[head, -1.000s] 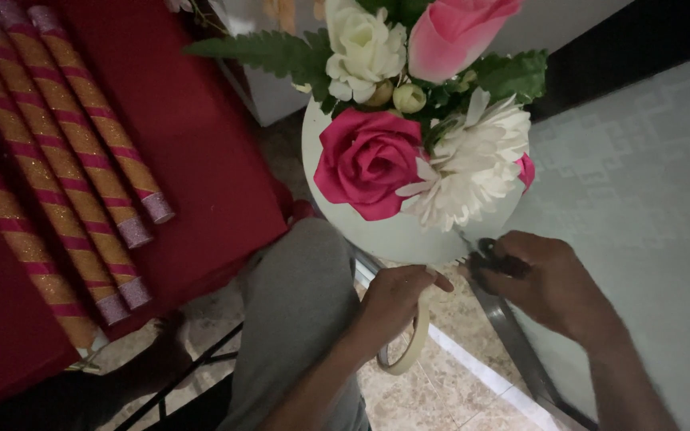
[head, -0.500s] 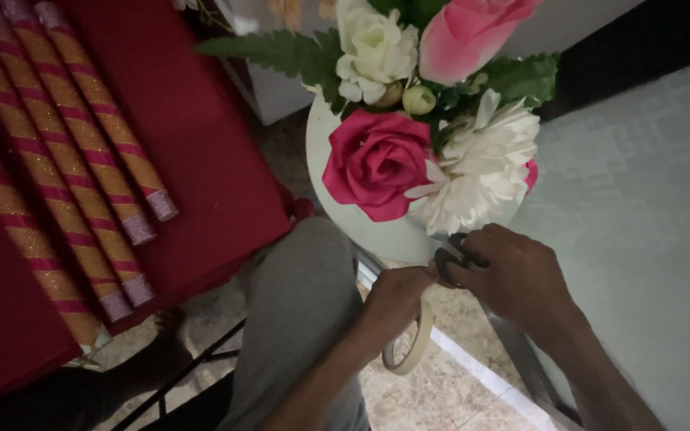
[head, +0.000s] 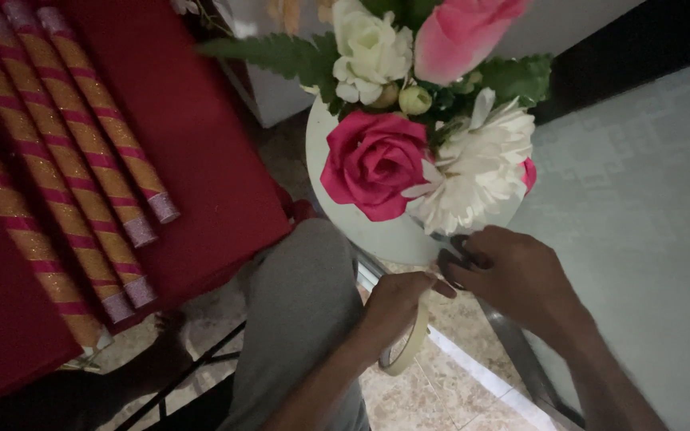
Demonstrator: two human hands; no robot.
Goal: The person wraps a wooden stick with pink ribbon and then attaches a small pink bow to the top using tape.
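Both hands have closed together: left hand [head: 393, 307] grasping tape roll [head: 409, 351], right hand [head: 521, 279] gripping scissors [head: 455, 254].

Right hand [head: 521, 283], gripping dark-handled scissors [head: 458, 254]: shifted leftward, now meeting the left hand [head: 397, 307]. Cream-coloured ring of adhesive tape [head: 409, 351] on left wrist: hangs lower, below the fist.

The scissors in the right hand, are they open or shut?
Cannot tell. The right hand covers the scissors; only dark handle loops show beneath the flowers, blades hidden.
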